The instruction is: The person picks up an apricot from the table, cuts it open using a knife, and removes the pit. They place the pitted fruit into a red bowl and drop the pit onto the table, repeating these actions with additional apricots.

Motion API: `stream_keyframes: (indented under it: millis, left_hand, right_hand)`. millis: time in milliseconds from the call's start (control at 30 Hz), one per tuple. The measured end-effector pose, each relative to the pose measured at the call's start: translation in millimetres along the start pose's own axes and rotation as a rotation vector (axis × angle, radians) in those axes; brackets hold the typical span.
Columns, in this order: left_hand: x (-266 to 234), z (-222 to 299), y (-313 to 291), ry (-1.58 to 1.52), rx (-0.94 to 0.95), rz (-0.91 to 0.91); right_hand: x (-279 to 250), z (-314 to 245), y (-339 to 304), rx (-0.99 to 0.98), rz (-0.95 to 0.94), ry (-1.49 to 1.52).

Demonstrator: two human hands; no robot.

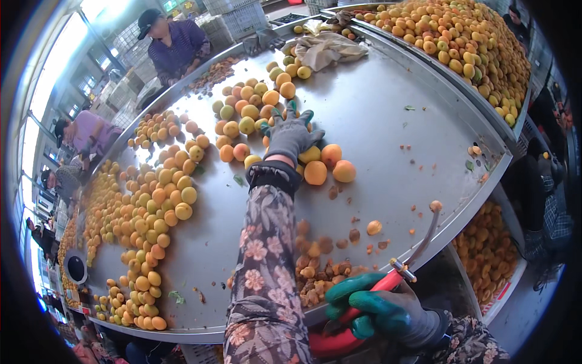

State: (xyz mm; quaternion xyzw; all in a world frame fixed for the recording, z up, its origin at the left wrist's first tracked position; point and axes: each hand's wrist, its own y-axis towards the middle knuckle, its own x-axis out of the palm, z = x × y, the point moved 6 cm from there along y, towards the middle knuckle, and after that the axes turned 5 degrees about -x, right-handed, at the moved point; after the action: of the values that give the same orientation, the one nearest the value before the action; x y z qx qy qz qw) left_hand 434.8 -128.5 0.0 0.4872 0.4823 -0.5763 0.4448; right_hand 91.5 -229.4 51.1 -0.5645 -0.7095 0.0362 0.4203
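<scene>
My left hand (290,134), in a grey glove with green fingertips, reaches over the metal table. Its fingers are spread over a cluster of apricots (247,125), yellow to orange. A few larger orange apricots (315,173) lie just right of its wrist. Near the table's front edge, my right hand (388,309), gloved likewise, is closed around a red-handled pliers-like tool (388,281). From the tool's metal joint a thin curved arm extends up and right, with a small round tan piece at its tip. Below my left forearm's right side sits a pile of brownish pitted fruit pieces and stones (324,279).
Many apricots (151,212) spread over the table's left side, by a round hole (76,267). A heaped bin of apricots (461,48) stands back right. A crate of halved fruit (488,252) sits below the right edge. A crumpled cloth (327,50) lies at the far end; several people (176,45) stand along the left.
</scene>
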Motion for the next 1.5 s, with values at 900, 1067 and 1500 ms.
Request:
stream_keyframes:
  millis: [900,1067,1500]
  left_hand:
    - [26,-218,-178,-0.321,-0.32,0.23]
    - [16,-226,-267,-0.257,-0.311,0.214]
    - [0,-256,-285,-0.154,-0.329,0.451]
  right_hand:
    - [10,-3,20,-0.37,-0.092,0.039]
    - [13,2,23,-0.422,-0.154,0.028]
    - [21,15,22,-0.313,-0.076,-0.019]
